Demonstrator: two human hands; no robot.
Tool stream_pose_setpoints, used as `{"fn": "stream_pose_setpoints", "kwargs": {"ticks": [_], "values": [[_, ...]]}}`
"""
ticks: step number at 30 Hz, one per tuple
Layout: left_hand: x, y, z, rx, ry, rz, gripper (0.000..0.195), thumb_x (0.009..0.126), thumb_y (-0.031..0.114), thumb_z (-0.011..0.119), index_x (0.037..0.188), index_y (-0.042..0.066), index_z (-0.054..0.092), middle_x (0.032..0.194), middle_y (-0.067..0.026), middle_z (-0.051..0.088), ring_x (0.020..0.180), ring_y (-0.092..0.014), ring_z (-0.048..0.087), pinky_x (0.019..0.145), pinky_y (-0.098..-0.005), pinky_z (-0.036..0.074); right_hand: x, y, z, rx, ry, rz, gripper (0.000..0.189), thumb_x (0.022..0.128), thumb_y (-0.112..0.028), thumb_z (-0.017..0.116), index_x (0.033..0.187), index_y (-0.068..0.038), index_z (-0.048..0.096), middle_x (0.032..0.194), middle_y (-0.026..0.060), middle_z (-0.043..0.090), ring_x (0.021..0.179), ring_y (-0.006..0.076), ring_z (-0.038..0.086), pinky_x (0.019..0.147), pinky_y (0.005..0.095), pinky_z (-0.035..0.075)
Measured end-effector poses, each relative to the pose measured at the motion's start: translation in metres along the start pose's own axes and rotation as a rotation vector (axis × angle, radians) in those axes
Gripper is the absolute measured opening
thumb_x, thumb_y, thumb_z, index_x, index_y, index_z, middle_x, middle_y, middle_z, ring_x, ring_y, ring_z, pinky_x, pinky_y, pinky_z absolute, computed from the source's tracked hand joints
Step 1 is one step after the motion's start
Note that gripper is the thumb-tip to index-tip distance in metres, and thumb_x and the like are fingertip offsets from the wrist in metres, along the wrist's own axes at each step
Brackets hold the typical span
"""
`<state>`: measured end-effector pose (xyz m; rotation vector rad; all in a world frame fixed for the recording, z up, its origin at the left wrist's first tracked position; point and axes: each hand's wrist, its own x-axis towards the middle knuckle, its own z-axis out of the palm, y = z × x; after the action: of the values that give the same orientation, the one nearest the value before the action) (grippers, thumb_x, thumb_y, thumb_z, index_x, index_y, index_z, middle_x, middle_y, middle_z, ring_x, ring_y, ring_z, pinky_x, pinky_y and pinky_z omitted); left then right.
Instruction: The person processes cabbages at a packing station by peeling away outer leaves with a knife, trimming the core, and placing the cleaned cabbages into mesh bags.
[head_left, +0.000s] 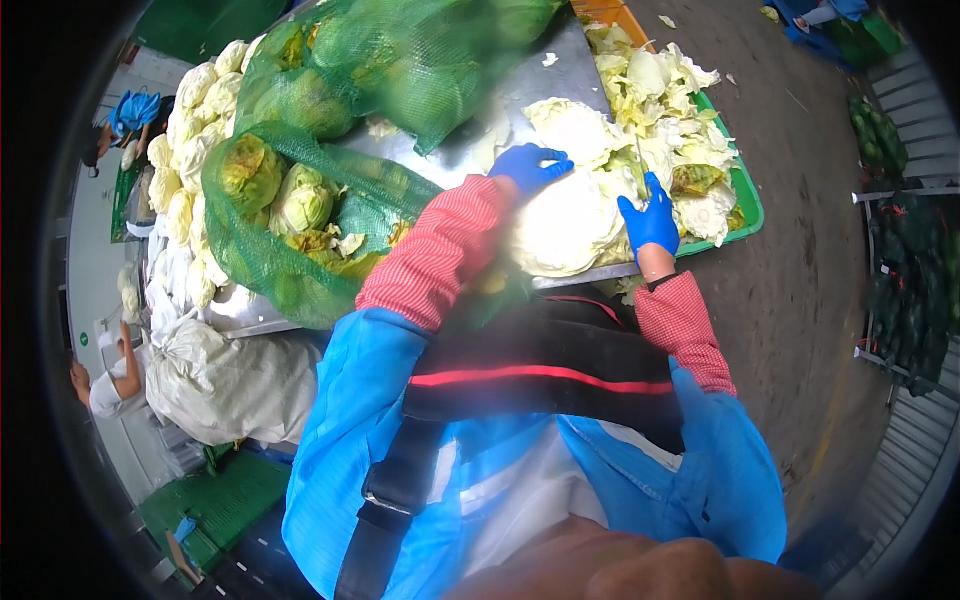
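My left hand (530, 167), in a blue glove, lies palm down at the edge of a large pale cabbage (566, 221) on the metal table. Its fingertips point right, and its underside is hidden. Further right, my right hand (651, 217), also gloved in blue, has thumb and forefinger spread beside loose yellowish cabbage leaves (626, 171). Nothing plainly held shows in it. Just beyond both hands sits another pale cabbage piece (574, 129). Left of my left forearm, a green mesh bag (315, 161) holds leafy cabbages (304, 199) and browned outer leaves.
A green crate (752, 206) heaped with stripped leaves (679, 112) adjoins the table's right side. More full mesh bags (420, 67) cover the metal table's (544, 75) far part. Peeled cabbages (196, 124) are stacked at left, above a white sack (232, 382). Other people work at far left.
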<state>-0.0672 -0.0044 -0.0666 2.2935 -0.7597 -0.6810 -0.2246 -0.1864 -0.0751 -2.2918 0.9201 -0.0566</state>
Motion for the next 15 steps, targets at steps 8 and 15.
{"fn": "stream_pose_setpoints", "kwargs": {"ticks": [8,15], "values": [[-0.035,0.021,-0.019,0.207,0.11,0.287,0.065,0.066,0.045,0.073,0.12,0.012,0.056,0.102,-0.0177,0.059,0.094,-0.032,0.056,0.085,-0.0377,0.044,0.046,0.009,0.015,-0.116,-0.01,-0.103,0.043,0.08,-0.032,0.056,0.119,-0.015,0.05,0.108,0.0147,0.06,0.093,0.0343,0.059,0.08,0.042,0.047],[-0.078,0.035,-0.055,0.338,-0.044,0.307,0.085,0.053,0.047,0.079,0.126,0.016,0.048,0.101,-0.0176,0.052,0.096,-0.034,0.049,0.086,-0.0426,0.04,0.126,-0.048,0.034,-0.164,-0.068,-0.293,0.042,0.082,-0.036,0.055,0.119,-0.017,0.049,0.104,0.0178,0.061,0.09,0.0383,0.059,0.077,0.0441,0.047]]}}
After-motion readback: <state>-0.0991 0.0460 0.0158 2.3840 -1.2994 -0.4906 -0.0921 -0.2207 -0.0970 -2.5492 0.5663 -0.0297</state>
